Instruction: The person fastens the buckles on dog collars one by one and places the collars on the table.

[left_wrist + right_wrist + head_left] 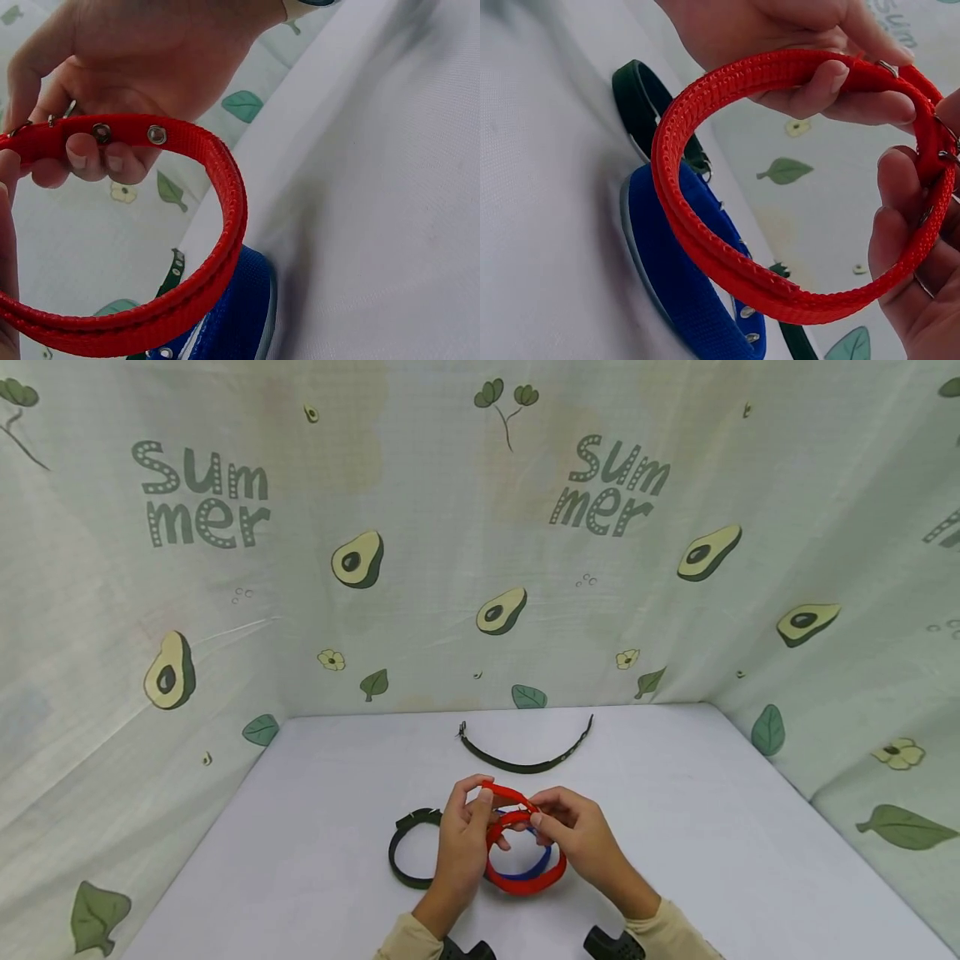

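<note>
Both hands hold a red collar (525,887) bent into a loop just above the white table (712,827). My left hand (465,835) grips its left side and my right hand (577,835) pinches the buckle end at the top. In the right wrist view the red collar (705,225) arcs between the right hand (900,247) and the left hand (795,30). In the left wrist view two metal eyelets show on the red collar (225,195). A blue collar (536,870) (675,277) (240,315) lies on the table under the red loop.
A dark green collar (401,860) (641,97) lies looped just left of my hands. Another dark collar (525,767) lies unbuckled in a curve farther back. Avocado-print cloth (480,568) walls the table on three sides.
</note>
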The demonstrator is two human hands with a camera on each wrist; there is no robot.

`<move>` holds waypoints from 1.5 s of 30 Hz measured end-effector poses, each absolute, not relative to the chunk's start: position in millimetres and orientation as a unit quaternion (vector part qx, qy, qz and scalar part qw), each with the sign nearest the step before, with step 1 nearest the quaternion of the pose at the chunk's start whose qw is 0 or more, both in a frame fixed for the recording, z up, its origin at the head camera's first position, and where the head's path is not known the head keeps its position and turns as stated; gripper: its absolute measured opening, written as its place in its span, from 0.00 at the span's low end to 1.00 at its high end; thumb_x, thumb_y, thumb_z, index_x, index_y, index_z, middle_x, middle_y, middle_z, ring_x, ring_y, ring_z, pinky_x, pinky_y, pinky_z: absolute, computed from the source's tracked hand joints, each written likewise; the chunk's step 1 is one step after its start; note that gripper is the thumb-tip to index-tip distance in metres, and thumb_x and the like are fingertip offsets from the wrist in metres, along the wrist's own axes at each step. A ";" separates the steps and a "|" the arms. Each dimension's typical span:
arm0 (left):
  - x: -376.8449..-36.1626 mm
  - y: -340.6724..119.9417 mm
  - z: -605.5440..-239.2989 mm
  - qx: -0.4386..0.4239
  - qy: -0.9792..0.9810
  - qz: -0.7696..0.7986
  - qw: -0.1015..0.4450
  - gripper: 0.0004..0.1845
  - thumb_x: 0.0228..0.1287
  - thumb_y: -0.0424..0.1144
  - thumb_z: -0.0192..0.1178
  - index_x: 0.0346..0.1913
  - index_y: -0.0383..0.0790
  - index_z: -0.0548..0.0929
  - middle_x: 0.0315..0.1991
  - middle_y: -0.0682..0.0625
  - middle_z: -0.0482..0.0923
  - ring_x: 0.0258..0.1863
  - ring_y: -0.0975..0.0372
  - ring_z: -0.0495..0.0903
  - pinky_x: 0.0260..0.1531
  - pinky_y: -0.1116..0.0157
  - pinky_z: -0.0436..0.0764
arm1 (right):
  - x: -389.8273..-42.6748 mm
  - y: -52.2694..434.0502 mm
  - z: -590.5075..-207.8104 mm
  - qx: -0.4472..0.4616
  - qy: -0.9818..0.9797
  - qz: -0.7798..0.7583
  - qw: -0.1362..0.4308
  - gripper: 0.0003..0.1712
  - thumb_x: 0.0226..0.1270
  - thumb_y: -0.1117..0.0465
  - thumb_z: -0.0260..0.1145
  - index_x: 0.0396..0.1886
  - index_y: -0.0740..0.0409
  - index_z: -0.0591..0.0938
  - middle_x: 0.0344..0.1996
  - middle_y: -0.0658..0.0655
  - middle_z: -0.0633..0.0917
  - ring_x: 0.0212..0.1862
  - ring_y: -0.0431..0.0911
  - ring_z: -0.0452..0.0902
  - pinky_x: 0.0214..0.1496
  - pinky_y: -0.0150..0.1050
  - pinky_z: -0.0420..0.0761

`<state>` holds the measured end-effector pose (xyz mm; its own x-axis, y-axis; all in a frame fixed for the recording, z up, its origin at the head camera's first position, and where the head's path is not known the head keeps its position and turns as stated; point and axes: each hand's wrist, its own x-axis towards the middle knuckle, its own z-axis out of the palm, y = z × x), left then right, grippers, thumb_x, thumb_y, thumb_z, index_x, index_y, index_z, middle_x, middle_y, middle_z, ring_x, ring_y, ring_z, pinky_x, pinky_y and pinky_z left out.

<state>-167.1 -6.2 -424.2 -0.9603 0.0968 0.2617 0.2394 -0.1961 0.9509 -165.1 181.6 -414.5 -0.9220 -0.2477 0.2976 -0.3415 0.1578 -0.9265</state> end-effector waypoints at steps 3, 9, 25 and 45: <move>-167.4 -6.4 -424.5 -0.135 -0.632 -0.762 0.044 0.21 0.78 0.50 0.52 0.63 0.41 0.69 0.45 0.39 0.86 0.34 0.50 0.87 0.29 0.66 0.84 | -165.3 181.1 -416.1 0.190 -0.759 0.622 0.037 0.10 0.72 0.65 0.63 0.48 0.66 0.80 0.35 0.59 0.89 0.31 0.53 0.82 0.37 0.41 0.86; -166.9 -5.0 -425.5 -0.136 -0.636 -0.759 0.032 0.22 0.75 0.45 0.58 0.65 0.41 0.70 0.47 0.43 0.85 0.30 0.53 0.85 0.29 0.66 0.84 | -166.3 179.5 -420.6 0.165 -0.737 0.654 0.033 0.11 0.72 0.68 0.61 0.48 0.71 0.79 0.32 0.67 0.85 0.31 0.48 0.80 0.35 0.39 0.84; -164.7 2.9 -428.7 -0.165 -0.689 -0.706 0.022 0.10 0.69 0.41 0.66 0.48 0.42 0.87 0.41 0.47 0.82 0.35 0.58 0.84 0.34 0.66 0.84 | -166.6 177.0 -424.9 0.137 -0.696 0.703 0.055 0.14 0.75 0.65 0.60 0.50 0.74 0.78 0.36 0.64 0.84 0.36 0.49 0.82 0.38 0.38 0.84; -164.2 5.1 -430.4 -0.177 -0.694 -0.698 0.023 0.11 0.72 0.41 0.62 0.52 0.46 0.89 0.39 0.46 0.77 0.26 0.59 0.82 0.22 0.66 0.83 | -166.7 173.7 -422.1 0.106 -0.711 0.693 0.057 0.09 0.74 0.65 0.61 0.47 0.67 0.81 0.39 0.62 0.84 0.35 0.65 0.79 0.40 0.38 0.84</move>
